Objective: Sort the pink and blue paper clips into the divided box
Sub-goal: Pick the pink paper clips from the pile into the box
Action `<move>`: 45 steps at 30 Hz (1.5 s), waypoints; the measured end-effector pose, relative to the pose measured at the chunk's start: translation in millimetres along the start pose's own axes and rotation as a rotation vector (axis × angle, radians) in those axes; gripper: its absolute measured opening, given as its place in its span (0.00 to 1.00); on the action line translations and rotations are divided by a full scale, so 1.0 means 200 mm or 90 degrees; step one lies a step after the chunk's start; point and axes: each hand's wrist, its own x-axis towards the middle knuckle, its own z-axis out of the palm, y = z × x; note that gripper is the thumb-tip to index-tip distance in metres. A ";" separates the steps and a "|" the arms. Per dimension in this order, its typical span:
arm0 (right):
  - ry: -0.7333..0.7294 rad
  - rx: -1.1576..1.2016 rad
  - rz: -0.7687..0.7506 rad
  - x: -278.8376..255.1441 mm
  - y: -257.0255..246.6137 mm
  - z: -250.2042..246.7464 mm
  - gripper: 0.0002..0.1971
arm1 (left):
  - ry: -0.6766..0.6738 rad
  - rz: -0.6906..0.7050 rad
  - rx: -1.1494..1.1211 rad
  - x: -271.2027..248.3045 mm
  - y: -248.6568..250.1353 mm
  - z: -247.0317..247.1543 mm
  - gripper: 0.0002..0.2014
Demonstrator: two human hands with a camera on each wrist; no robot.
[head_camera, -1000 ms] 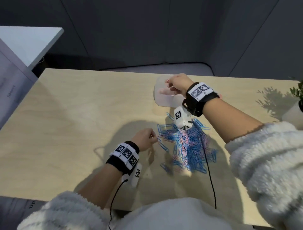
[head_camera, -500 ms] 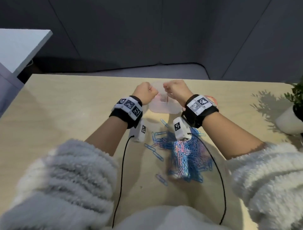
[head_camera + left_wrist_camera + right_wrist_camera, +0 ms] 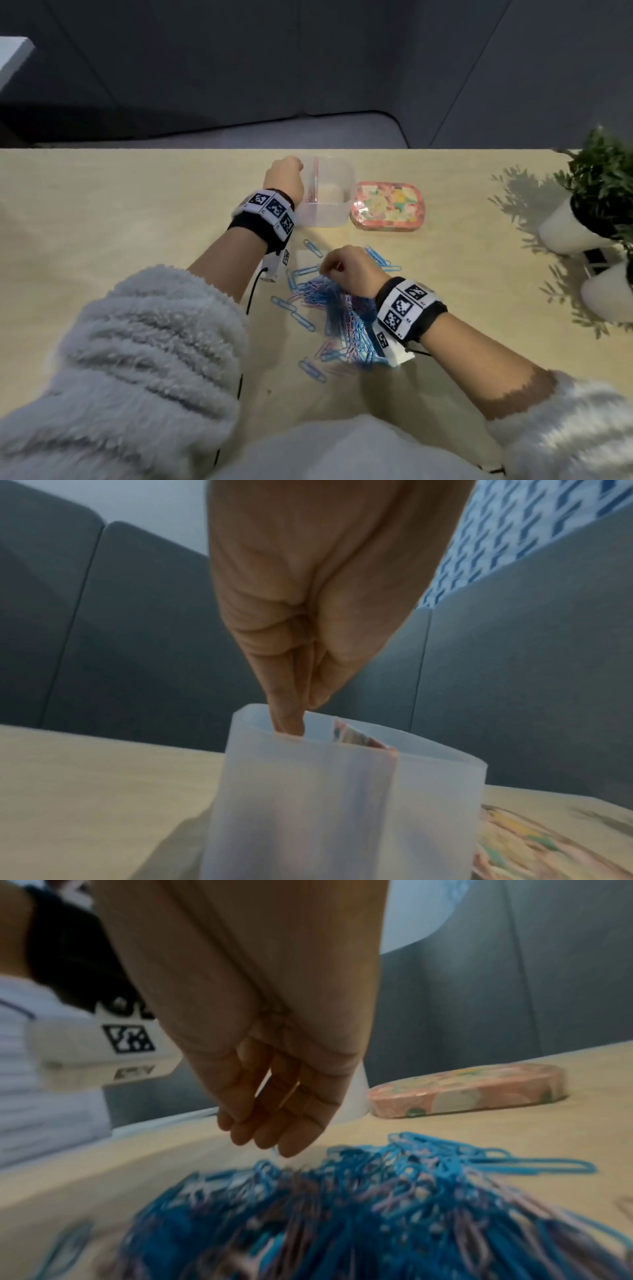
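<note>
- Left hand (image 3: 285, 181) reached over the divided box (image 3: 337, 219) near the table's (image 3: 120, 205) far edge; in the left wrist view its fingers (image 3: 287, 718) were pressed together and dipped inside the near-left wall, and whether they pinched a clip I could not tell.
- Pink and blue paper clips (image 3: 339, 308) lay heaped between the box and the near edge, a few loose around the heap.
- Right hand (image 3: 349, 270) hovered at the heap's far side, fingers (image 3: 270, 1131) loosely curled and close together, nothing clearly gripped.
- Sorting looked barely begun; the next move would call for teasing one clip out of the tangle without dragging others.
- Right of the box lay a flowered lid (image 3: 388, 205), out of the way; potted plants (image 3: 589, 219) stood by the right edge.
</note>
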 end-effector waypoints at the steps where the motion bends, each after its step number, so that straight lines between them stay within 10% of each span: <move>1: -0.008 -0.028 -0.002 0.00 -0.01 0.04 0.12 | 0.021 0.024 -0.019 -0.03 -0.01 -0.01 0.18; 5: 0.029 -0.091 -0.001 0.02 -0.03 0.16 0.06 | 0.071 0.117 -0.054 -0.32 -0.10 0.01 0.09; 11: 0.011 -0.191 -0.003 0.04 -0.02 0.17 0.05 | -0.187 0.020 0.010 -0.65 -0.37 0.22 0.06; 16: 0.108 -0.162 0.051 0.02 0.07 0.09 0.05 | -0.169 0.041 0.040 -0.75 -0.43 0.32 0.09; 23: 0.064 0.177 0.057 -0.04 0.08 0.09 0.11 | -0.196 0.101 0.110 -0.75 -0.44 0.31 0.08; 30: -0.046 -0.182 -0.032 -0.09 0.05 0.17 0.10 | -0.212 0.171 0.134 -0.78 -0.47 0.29 0.11; 37: 0.058 -0.121 0.005 -0.12 0.13 0.10 0.12 | -0.181 0.174 0.019 -0.82 -0.51 0.27 0.07; 45: -0.025 -0.275 -0.069 -0.15 0.04 0.20 0.10 | -0.226 0.223 0.116 -0.80 -0.53 0.26 0.05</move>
